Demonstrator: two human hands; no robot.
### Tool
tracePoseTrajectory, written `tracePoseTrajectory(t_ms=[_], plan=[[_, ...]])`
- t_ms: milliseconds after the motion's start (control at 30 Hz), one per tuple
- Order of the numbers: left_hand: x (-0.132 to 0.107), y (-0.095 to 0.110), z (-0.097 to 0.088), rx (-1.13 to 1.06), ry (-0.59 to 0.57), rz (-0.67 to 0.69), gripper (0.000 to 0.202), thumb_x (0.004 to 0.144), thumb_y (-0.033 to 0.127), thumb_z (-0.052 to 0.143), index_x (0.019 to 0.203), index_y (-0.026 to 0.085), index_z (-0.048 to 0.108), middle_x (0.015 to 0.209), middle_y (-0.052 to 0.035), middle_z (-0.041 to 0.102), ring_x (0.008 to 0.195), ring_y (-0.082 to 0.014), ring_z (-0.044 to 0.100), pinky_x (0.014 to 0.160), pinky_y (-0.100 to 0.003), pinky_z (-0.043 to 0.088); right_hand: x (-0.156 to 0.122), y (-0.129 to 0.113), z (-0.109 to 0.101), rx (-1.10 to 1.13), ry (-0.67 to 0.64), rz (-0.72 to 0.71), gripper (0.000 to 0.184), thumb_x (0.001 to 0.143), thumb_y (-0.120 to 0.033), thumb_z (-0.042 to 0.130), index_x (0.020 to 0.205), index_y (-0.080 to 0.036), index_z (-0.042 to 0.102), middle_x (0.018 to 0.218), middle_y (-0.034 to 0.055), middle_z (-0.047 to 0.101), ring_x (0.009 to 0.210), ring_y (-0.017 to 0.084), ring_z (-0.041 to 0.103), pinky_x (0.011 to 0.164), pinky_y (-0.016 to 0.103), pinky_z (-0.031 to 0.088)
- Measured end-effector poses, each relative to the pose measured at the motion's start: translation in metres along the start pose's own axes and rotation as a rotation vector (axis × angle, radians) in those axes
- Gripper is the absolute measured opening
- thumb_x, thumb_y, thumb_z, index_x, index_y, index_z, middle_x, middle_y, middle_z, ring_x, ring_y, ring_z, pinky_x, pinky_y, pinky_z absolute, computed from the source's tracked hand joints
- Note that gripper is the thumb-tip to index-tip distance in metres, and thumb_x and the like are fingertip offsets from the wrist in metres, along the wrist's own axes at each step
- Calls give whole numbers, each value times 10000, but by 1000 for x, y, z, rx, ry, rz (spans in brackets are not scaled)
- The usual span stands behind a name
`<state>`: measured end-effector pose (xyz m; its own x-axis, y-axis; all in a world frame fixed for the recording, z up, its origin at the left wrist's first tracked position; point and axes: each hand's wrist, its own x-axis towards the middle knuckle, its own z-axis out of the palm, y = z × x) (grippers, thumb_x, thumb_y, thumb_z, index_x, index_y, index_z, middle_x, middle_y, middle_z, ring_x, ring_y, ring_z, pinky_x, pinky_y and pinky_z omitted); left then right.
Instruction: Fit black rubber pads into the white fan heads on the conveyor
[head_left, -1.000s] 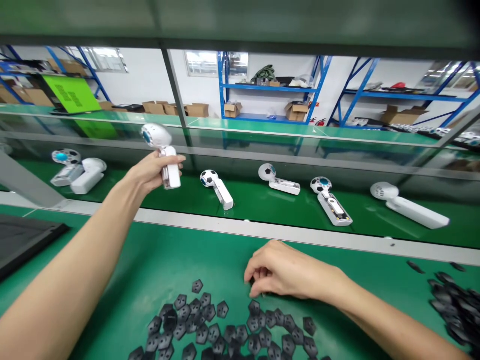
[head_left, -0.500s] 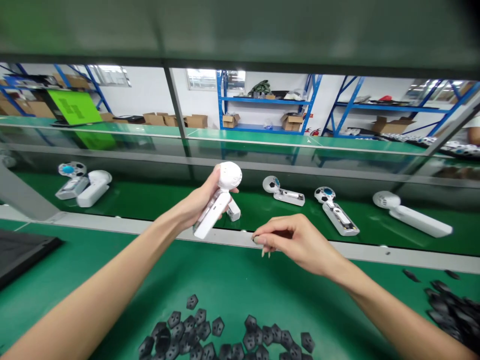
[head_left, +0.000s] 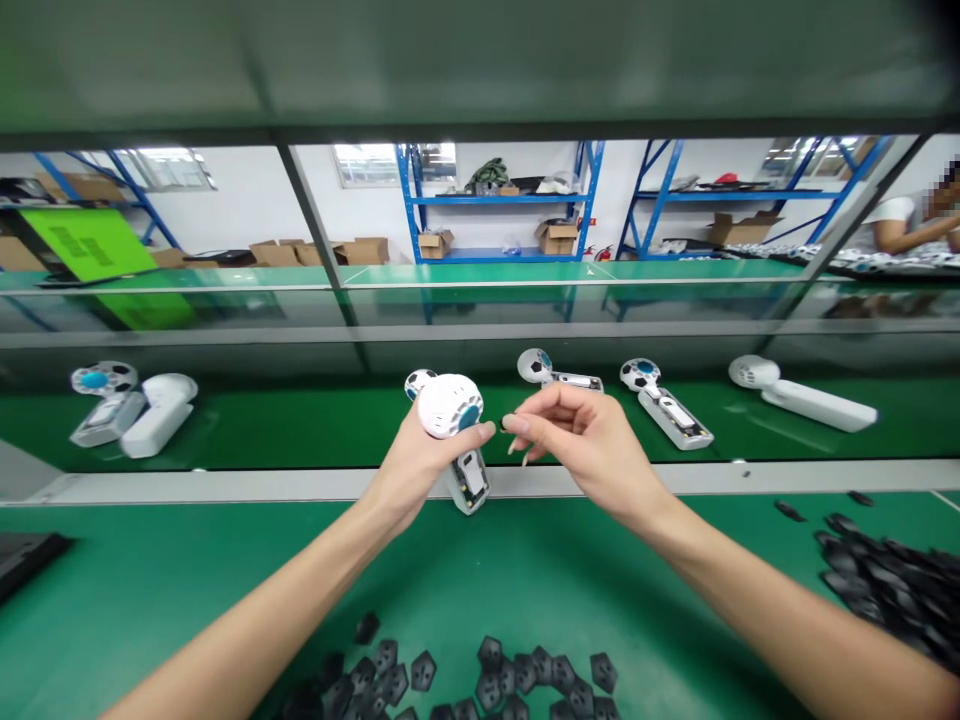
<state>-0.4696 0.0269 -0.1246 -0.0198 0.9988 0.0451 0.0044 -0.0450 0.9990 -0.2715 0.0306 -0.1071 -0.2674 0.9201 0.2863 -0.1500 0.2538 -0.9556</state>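
Note:
Near the middle of the view, my left hand (head_left: 411, 458) is closed around a white handheld fan (head_left: 444, 402). The fan's round, vented head faces up with a blue centre, and its handle below is uncovered, showing inner parts. Just to the right, my right hand (head_left: 592, 425) pinches a small dark piece (head_left: 503, 425), mostly hidden by the fingertips. A narrow gap separates the two hands. Several black pentagon pieces (head_left: 424, 671) lie loose on the green bench near me.
Beyond a pale rail (head_left: 285, 486), a green conveyor belt (head_left: 255, 420) carries more fans, including one with football markings (head_left: 675, 415) and a plain white one (head_left: 817, 400). A heap of black parts (head_left: 885, 570) lies at right. A person (head_left: 907, 230) sits at far right.
My left hand has turned the fan, so its blue centre and uncovered handle now show. My right hand has risen closer to the fan's head. The view has shifted slightly right.

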Motion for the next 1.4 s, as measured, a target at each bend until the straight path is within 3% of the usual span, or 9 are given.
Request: tracePoseTrajectory(t_ms=[133,233,333,433,567,733,900,1200,1400], plan=[[-9,6,4,36,-72,98,614,835,502,794,1357,272,567,1233,-88,682,1077,-261,670,848,-346,555,1,4,1,30,13,-4,364,750,-493,947,790,-195,741,720,6,718,686,162,692,558,245,570],[-13,9,7,153,-112,222,551,852,503,785,1296,256,572,1151,-79,675,963,-228,670,806,-322,560,0,5,2,68,32,9,347,781,-485,921,793,-196,729,730,-1,701,684,140,643,562,232,545],[-12,8,8,252,-56,303,519,805,493,833,1167,236,564,1047,-58,649,836,-197,648,696,-288,546,-1,6,4,74,38,8,346,825,-500,881,804,-196,716,734,-3,694,677,132,616,601,247,531],[-9,5,6,251,62,367,659,670,447,930,1138,246,512,1053,-46,631,801,-189,646,631,-261,524,-3,8,5,40,19,-3,380,830,-543,864,803,-198,708,712,-4,690,662,139,612,639,275,521],[-8,3,2,277,101,456,721,615,443,963,1192,254,574,1136,-68,647,889,-223,663,692,-283,548,-4,12,10,8,8,10,435,780,-591,887,780,-194,710,727,9,706,662,149,609,632,285,501],[-13,3,5,319,74,476,521,715,435,917,1138,261,667,1115,-61,677,853,-213,657,685,-285,545,-8,14,16,68,17,16,376,743,-509,937,763,-200,724,716,-2,706,653,147,598,619,273,496],[-18,1,10,321,154,529,486,744,462,903,1124,268,670,1131,-67,689,852,-218,665,679,-301,553,-13,11,17,22,-5,2,271,800,-441,900,817,-200,776,784,22,758,722,184,668,681,304,547],[-19,1,7,359,242,605,340,820,421,818,1066,245,663,969,-37,705,763,-197,659,634,-296,536,-7,-5,3,-93,-264,-7,250,984,-405,700,971,-185,819,939,60,815,879,224,769,811,347,608],[-10,2,3,264,255,491,363,818,444,804,1060,213,661,928,-35,699,674,-184,674,619,-297,553,-1,-4,-6,-140,-87,-25,237,959,-409,722,970,-190,812,861,31,797,712,163,731,722,310,612]])
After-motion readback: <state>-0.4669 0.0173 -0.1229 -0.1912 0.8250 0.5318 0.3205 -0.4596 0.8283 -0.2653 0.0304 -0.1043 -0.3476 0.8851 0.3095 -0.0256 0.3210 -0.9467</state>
